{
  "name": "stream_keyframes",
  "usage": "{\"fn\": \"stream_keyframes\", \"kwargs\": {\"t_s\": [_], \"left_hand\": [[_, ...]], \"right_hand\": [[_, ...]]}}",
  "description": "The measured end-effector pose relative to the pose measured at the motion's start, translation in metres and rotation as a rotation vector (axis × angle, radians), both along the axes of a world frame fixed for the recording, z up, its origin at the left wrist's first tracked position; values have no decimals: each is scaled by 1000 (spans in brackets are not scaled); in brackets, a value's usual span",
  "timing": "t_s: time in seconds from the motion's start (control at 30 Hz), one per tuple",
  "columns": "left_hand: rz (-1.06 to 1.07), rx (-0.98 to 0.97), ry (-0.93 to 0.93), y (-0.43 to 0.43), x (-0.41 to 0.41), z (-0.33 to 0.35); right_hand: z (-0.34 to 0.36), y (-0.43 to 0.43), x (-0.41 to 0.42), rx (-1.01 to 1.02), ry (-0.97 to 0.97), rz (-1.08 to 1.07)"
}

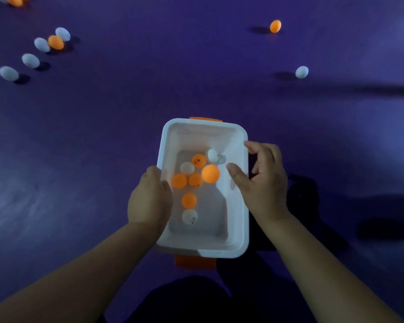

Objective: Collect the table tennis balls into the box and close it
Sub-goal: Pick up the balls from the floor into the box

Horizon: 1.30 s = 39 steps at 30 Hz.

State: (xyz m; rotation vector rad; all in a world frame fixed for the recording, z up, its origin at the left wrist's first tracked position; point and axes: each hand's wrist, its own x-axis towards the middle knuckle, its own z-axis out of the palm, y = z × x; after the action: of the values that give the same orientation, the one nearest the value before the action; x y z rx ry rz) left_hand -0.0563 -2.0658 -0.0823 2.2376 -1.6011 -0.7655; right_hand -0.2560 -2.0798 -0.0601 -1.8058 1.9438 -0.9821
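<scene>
A white plastic box (pixel 239 206) with orange clips at its near and far ends sits on the purple floor, without a lid on it. Inside lie several orange and white table tennis balls. One orange ball (pixel 210 173) looks larger and blurred, apparently above the others, just left of my right thumb. My left hand (pixel 149 201) grips the box's left rim, thumb inside. My right hand (pixel 264 180) hovers over the right rim with fingers loose and spread, holding nothing.
Loose balls lie on the floor: a white and orange cluster (pixel 55 42) at far left, more at the top left corner (pixel 14 0), one orange ball (pixel 275 26) and one white ball (pixel 301 72) at far right. Dark shadows fall on the right.
</scene>
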Motion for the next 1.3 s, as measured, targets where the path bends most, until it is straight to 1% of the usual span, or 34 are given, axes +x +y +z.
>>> {"fn": "stream_keyframes", "kwargs": {"t_s": [0.03,0.1,0.17,0.23,0.37,0.47,0.53,0.6,0.7,0.77,0.83,0.97,1.0,1.07,1.13,1.17,1.3], "left_hand": [[11,24,-4,-1,0,3],[32,71,-9,-3,-2,8],[39,96,2,-5,-3,12],[33,106,6,-5,-2,12],[8,159,33,-5,0,15],[0,303,168,-8,6,30],[-20,374,253,-5,17,52],[-6,358,262,6,32,83],[87,306,243,31,49,145],[153,309,233,43,57,197],[192,318,219,49,61,255],[191,335,210,43,65,373],[186,324,202,39,65,403],[169,293,169,33,63,462],[197,245,159,29,63,522],[193,243,157,28,61,532],[267,162,198,25,65,603]], "right_hand": [[-1,0,0,30,94,-52],[-1,7,3,205,224,-125],[-3,19,12,372,341,-83],[-3,28,19,407,411,-27],[-2,27,24,462,351,-68],[14,28,28,586,323,-65],[38,29,34,640,281,-72],[73,29,44,644,261,-44],[139,34,59,563,400,130],[193,35,69,554,433,197],[250,35,75,554,439,225],[365,29,74,566,462,217],[395,27,71,554,450,216],[454,24,67,584,369,213],[513,14,65,609,314,223],[523,13,65,607,289,214],[602,-8,74,555,239,231]]}}
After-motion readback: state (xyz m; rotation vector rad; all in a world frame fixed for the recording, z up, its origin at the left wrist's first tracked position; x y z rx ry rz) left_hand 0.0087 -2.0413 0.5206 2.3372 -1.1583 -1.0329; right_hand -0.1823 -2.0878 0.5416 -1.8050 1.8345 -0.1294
